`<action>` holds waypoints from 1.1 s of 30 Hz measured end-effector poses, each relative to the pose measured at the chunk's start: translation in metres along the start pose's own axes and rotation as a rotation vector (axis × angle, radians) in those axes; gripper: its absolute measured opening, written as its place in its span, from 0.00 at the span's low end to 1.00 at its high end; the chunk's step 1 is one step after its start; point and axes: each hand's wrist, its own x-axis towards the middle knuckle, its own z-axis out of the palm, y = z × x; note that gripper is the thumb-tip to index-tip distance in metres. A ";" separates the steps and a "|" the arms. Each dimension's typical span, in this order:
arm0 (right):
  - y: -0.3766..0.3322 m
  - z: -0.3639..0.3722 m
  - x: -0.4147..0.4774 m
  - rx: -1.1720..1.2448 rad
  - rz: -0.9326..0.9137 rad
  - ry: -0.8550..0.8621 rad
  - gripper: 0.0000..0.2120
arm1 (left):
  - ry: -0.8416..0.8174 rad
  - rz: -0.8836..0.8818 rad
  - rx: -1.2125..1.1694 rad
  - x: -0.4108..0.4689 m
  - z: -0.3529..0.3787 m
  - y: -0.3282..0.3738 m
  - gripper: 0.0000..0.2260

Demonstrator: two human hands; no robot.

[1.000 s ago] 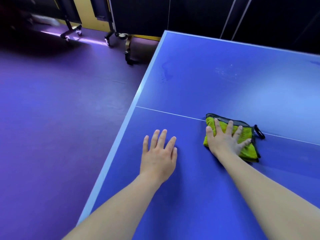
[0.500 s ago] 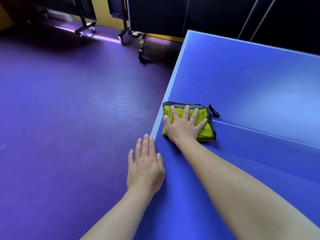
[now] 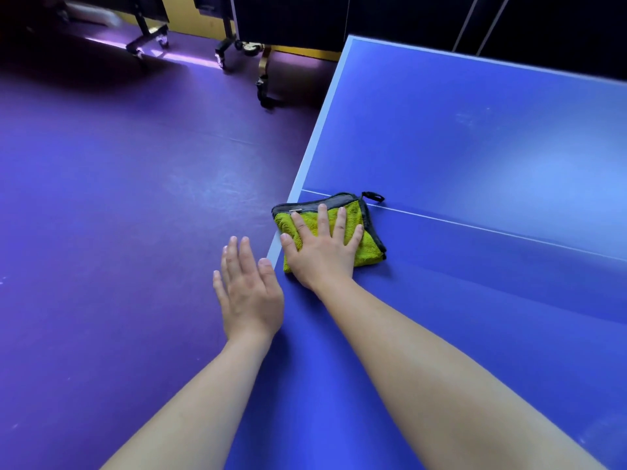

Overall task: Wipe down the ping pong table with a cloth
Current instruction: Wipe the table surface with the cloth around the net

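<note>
The folded cloth lies at the left edge of the desk under the right hand, fingers spread flat; the left hand is empty, fingers straight. The cloth looks soft and light, best pressed by the palm.

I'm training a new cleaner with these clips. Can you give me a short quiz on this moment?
1. True or false: the right hand presses flat on the cloth.
2. Where on the table does the cloth lie? A) at the centre B) at the side edge C) at the far corner
3. Fill in: the left hand holds ___.
Key: 1 true; 2 B; 3 nothing.
</note>
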 end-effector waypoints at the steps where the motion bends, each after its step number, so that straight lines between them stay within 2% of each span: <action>1: 0.002 0.001 -0.008 0.003 -0.016 0.000 0.29 | 0.018 -0.035 -0.031 0.001 -0.001 0.000 0.32; 3: 0.008 0.002 -0.024 0.010 -0.048 0.002 0.29 | 0.022 -0.045 -0.010 0.000 -0.002 0.000 0.29; 6: 0.026 -0.001 -0.038 0.011 -0.071 0.012 0.28 | -0.013 0.050 0.120 -0.005 0.000 0.001 0.25; 12: 0.074 -0.006 -0.058 0.002 -0.022 0.025 0.29 | -0.076 0.223 0.339 -0.024 0.006 0.003 0.24; 15: 0.106 -0.011 -0.068 0.010 0.024 0.021 0.29 | -0.103 0.310 0.392 -0.036 0.015 0.017 0.29; 19: 0.154 -0.019 -0.082 0.019 0.076 0.033 0.29 | -0.154 0.373 0.411 -0.058 0.032 0.055 0.31; 24: 0.222 -0.029 -0.109 0.027 0.125 0.029 0.29 | -0.208 0.439 0.415 -0.099 0.055 0.113 0.25; 33: 0.381 -0.054 -0.165 0.049 0.172 0.039 0.29 | -0.350 0.480 0.493 -0.204 0.122 0.233 0.25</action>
